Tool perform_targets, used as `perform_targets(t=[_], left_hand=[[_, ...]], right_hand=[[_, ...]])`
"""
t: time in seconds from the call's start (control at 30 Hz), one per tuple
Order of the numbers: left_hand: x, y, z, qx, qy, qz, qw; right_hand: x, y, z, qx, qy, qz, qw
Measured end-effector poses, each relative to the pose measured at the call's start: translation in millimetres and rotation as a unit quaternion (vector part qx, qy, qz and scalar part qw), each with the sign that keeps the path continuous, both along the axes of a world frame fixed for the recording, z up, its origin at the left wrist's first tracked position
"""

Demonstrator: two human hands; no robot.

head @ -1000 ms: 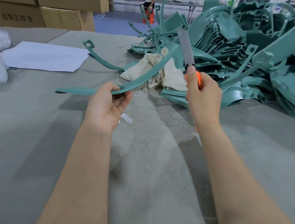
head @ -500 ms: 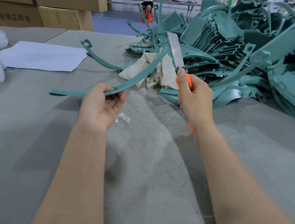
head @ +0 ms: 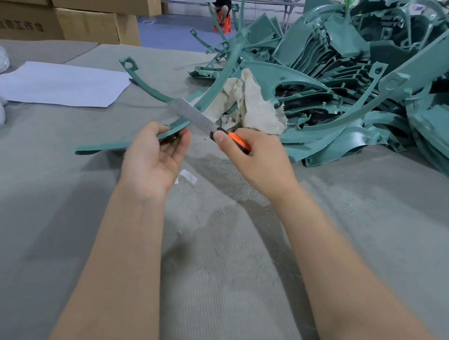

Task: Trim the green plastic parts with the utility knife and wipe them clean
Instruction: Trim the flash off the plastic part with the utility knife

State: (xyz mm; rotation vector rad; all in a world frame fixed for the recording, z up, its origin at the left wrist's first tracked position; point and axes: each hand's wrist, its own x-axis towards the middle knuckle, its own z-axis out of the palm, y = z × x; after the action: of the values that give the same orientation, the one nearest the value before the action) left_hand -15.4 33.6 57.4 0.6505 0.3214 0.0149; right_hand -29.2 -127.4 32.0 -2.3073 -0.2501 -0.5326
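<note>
Surface: grey felt-like cover, worn patch near the middle
Left hand: palm up, fingers curled round the curved green strip, held above mid-surface
Right hand: grips the utility knife by its orange handle; blade lies across the strip
Cloth: just beyond the hands, against the pile
Green parts pile: far right corner
Paper sheet: far left

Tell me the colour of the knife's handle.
The handle is orange, clearest in the head view.

A heap of green plastic parts fills the grey felt tabletop's right side, with a cream rag against it. A white paper sheet lies toward the far left corner.
</note>
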Motion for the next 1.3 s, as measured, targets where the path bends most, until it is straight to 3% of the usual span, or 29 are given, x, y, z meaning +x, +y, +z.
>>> perform_targets(t=[0.13,0.27,0.8,1.2,1.3], left_hand=[[-1.0,-2.3,0.0,-0.023,-0.01,0.005,1.0],[-4.5,-6.4,1.2,-0.026,-0.014,0.0,1.0],[-10.1,-9.6,7.8,-0.057,-0.006,0.008,0.998],[-7.0,-8.8,3.5,-0.044,-0.003,0.023,0.999],[-6.0,-9.3,2.0,-0.047,-0.003,0.019,0.999]], right_hand=[[1.7,-6.3,5.1,0.086,-0.027,-0.083,0.993],[3.2,-13.2,4.0,0.098,-0.039,-0.137,0.985],[0.5,-6.4,5.8,0.068,-0.029,-0.087,0.993],[-3.7,11.1,-1.9,-0.033,-0.002,0.004,0.999],[-5.3,12.2,-0.7,-0.021,0.002,0.015,1.0]])
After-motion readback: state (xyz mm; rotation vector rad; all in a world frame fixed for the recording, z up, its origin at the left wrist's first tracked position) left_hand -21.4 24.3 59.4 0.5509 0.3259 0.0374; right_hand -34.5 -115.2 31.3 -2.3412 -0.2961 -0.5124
